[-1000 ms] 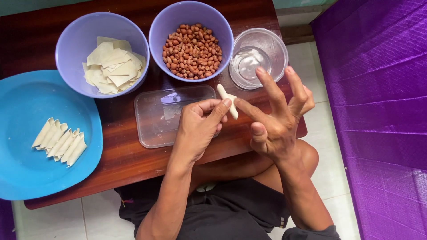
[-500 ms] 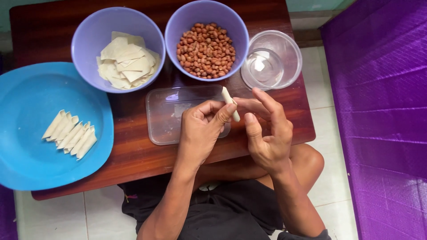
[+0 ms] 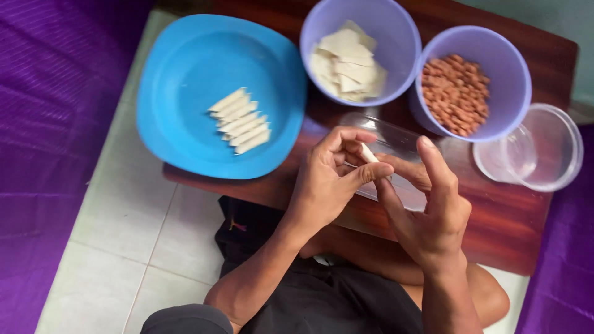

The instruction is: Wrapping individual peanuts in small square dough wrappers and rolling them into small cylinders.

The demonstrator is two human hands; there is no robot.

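Since half a second ago we have tipped our view left, so the plate now fills the upper middle, and our right hand [image 3: 433, 216] has closed in on the roll [image 3: 369, 153]. Earlier its fingers were spread; now its index finger lies along the roll while the other fingers stay loosely open. Our left hand [image 3: 328, 179] pinches the roll between thumb and fingertips, just above the clear tray [image 3: 396, 133] on the surface [image 3: 513, 222]. We judge the rolling of this piece to be nearly done.

Counting outward: one roll in hand; one tray; about six finished rolls [image 3: 240, 120] side by side on one blue plate [image 3: 185, 74]; two purple bowls, one of wrappers [image 3: 348, 59], one of peanuts [image 3: 456, 93]; one clear cup [image 3: 538, 148].
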